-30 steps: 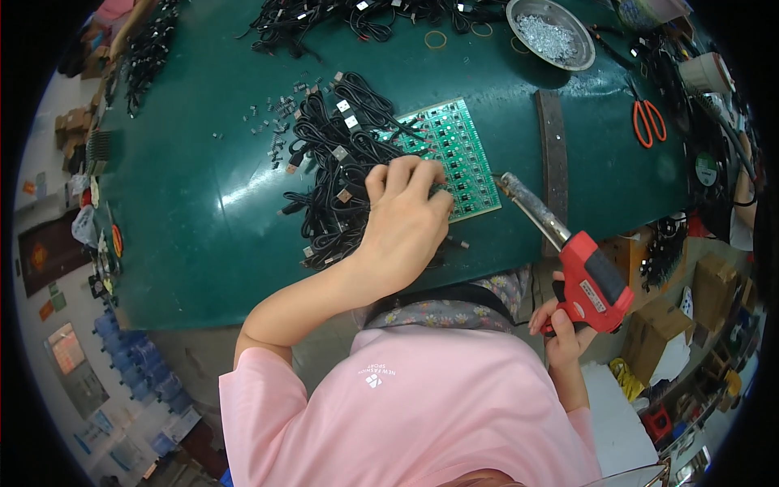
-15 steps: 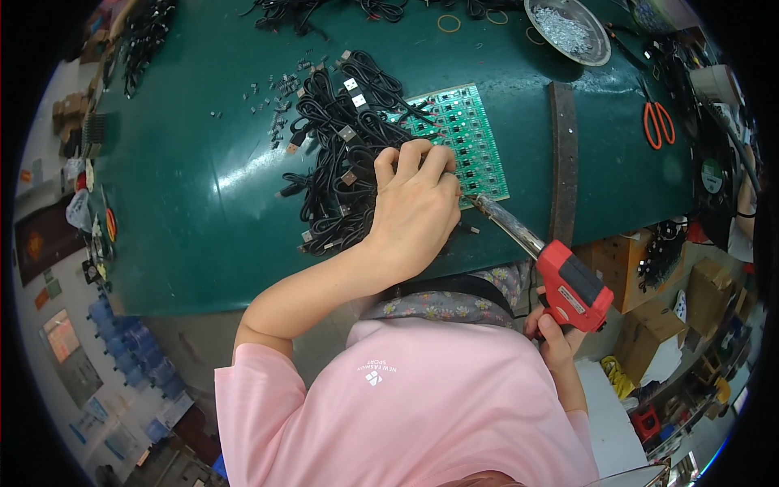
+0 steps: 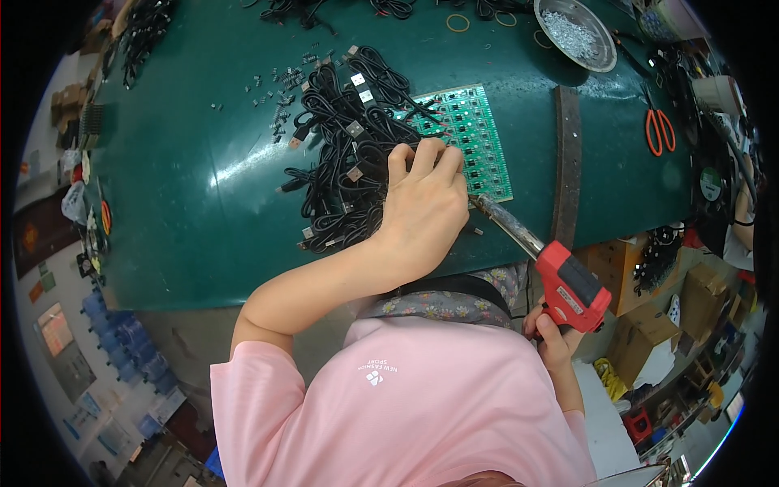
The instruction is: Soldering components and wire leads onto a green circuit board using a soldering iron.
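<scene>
My left hand (image 3: 423, 207) is closed, fingers curled down over the near left part of a green circuit board panel (image 3: 487, 142); whatever the fingertips pinch is hidden beneath them. A red and black soldering gun (image 3: 573, 286) is gripped in my right hand (image 3: 555, 341), below the table's near edge. Its metal barrel slants up and left, bringing the tip beside my left fingers at the board's near edge. A heap of black USB cables (image 3: 345, 154) lies left of the board and partly under my left hand. Red wire ends reach onto the panel.
Small dark parts (image 3: 284, 89) are scattered left of the cables. To the board's right lies a dark flat bar (image 3: 566, 162), with orange-handled scissors (image 3: 659, 131) beyond. A metal dish (image 3: 576, 36) of shiny bits stands at the far right, near rubber bands (image 3: 458, 23).
The whole view has shifted slightly, moving the board and cables a little rightward in the picture. Both hands keep nearly the same pose, and the gun's tip stays by my left fingers.
</scene>
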`<move>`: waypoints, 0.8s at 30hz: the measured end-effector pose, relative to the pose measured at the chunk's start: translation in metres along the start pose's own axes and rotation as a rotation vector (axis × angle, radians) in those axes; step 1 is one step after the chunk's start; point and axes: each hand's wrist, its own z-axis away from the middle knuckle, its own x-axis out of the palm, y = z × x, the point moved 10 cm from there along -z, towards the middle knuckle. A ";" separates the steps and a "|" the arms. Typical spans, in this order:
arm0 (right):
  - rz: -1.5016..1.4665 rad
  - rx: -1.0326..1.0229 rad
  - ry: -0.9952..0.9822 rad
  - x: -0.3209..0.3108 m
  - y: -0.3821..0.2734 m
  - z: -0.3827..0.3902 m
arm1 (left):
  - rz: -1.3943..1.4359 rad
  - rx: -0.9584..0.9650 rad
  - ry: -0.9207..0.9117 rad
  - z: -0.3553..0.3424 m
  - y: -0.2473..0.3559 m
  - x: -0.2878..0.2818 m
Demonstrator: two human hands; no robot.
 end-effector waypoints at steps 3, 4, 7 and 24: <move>0.082 -0.020 -0.007 -0.003 -0.005 0.002 | -0.017 -0.004 0.006 0.000 0.000 0.001; 0.150 -0.031 -0.013 -0.004 -0.007 0.002 | -0.023 -0.005 0.009 0.000 -0.001 0.001; 0.024 -0.078 -0.019 -0.004 -0.011 0.005 | -0.021 -0.001 0.013 0.000 0.000 0.000; 0.018 -0.127 0.010 -0.003 -0.018 -0.005 | -0.023 0.250 -0.146 -0.004 0.007 0.000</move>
